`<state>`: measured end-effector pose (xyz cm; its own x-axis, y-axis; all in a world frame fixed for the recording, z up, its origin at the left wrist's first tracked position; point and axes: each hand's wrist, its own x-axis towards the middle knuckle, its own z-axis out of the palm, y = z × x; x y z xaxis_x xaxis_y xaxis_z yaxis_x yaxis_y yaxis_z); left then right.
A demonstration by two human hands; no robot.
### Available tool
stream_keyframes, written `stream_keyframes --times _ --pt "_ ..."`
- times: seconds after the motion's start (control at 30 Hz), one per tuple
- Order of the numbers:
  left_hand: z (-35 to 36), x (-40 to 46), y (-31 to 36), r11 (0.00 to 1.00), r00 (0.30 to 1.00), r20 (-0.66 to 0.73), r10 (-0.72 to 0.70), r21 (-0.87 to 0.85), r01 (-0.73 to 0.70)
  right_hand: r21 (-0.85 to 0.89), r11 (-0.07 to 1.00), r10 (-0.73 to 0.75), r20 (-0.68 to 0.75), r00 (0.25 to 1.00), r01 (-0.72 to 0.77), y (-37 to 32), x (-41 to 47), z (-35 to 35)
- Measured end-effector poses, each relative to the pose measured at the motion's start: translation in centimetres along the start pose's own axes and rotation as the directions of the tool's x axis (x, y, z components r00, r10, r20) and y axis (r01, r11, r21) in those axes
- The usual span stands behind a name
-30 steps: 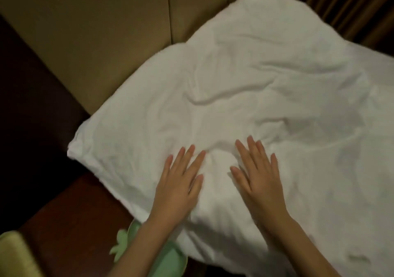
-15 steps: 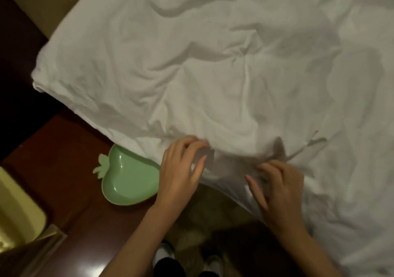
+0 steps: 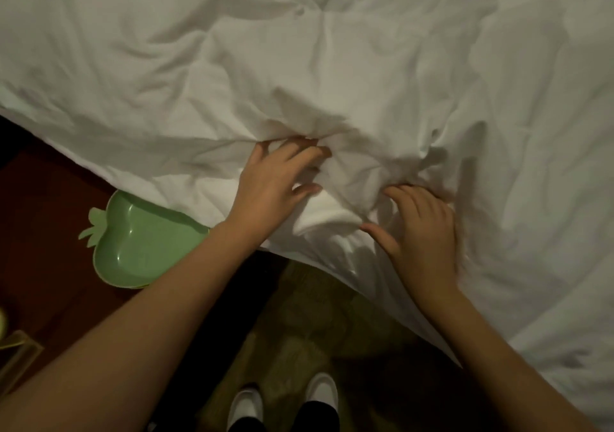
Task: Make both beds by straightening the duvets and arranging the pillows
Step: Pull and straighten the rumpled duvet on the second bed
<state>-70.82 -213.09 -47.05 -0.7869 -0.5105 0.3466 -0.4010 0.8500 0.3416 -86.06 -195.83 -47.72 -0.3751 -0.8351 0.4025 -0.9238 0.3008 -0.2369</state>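
A crumpled white duvet point(image 3: 332, 49) fills the upper and right part of the head view, and its near edge hangs over the bed's side. My left hand point(image 3: 272, 185) lies on it close to that edge, fingers spread and curled into the cloth, with creases fanning out from the fingertips. My right hand point(image 3: 422, 229) sits just to the right, fingers bent into the fabric and the thumb under a raised fold. Cloth bunches up between the two hands. No pillow shows.
A green fruit-shaped dish point(image 3: 139, 242) sits on a dark red wooden nightstand point(image 3: 50, 205), partly under the duvet's edge and my left forearm. A pale yellow object point(image 3: 13, 348) is at the far left edge. My white shoes point(image 3: 246, 405) stand on patterned carpet point(image 3: 315, 315).
Both hands went from flat on the cloth to its near edge, then back onto the top, clutching it. The view dropped toward the bed's side; the headboard left the frame.
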Motion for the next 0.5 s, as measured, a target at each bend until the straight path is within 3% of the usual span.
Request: stream_keyframes --times 0.17,0.3,0.4,0.5 --pt "0.7 0.3 -0.7 0.998 0.999 -0.046 -0.015 0.059 0.018 -0.043 0.999 0.003 0.033 0.999 -0.001 1.3 0.0 1.4" --pt "0.3 0.3 -1.0 0.992 0.999 0.004 0.044 0.118 -0.044 0.023 1.000 -0.001 -0.004 1.000 0.001 1.5 -0.2 1.2" --pt "-1.7 0.1 -0.8 0.997 0.990 0.124 0.062 0.037 -0.067 0.118 0.993 0.025 0.016 1.000 -0.027 0.9 -0.2 -0.3" --pt "-5.2 0.0 -0.4 0.992 0.949 0.311 -0.056 -0.091 0.088 0.204 0.979 0.007 0.077 0.997 -0.022 -0.6 -0.1 -2.7"
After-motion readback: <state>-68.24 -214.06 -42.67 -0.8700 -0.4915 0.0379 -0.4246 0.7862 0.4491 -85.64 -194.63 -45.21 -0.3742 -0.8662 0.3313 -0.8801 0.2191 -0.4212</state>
